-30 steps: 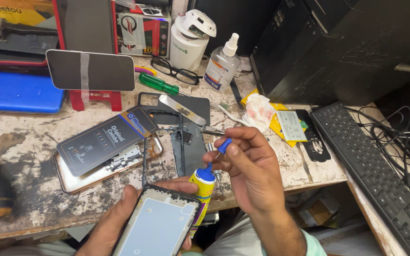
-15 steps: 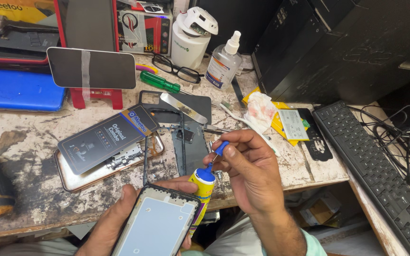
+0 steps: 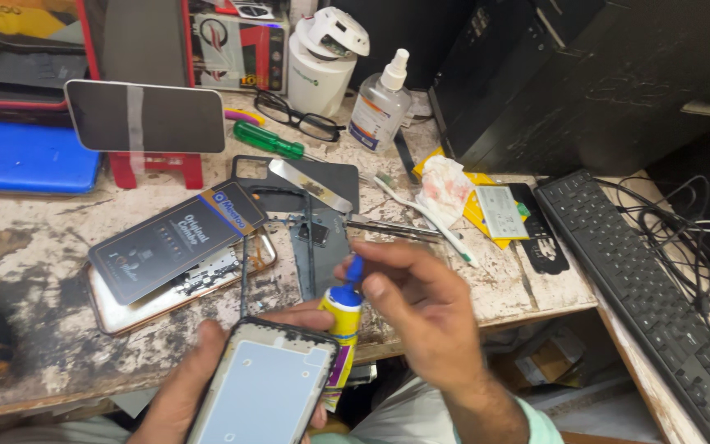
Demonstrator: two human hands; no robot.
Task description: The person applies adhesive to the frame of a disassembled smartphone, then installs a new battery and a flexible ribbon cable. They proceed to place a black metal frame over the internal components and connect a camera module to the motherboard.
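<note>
Holding the phone frame (image 3: 263, 386) and the yellow glue tube (image 3: 341, 325) together in our left hand (image 3: 199, 386), tube upright right beside the frame's right edge. Our right hand (image 3: 421, 308) pinches the blue cap (image 3: 355, 269) on top, directly above. All this hovers at the worktop (image 3: 34, 271) front edge, open room toward us.

The single head-worn view looks steeply down and forward, close over the cluttered workbench (image 3: 43, 247) edge.
</note>
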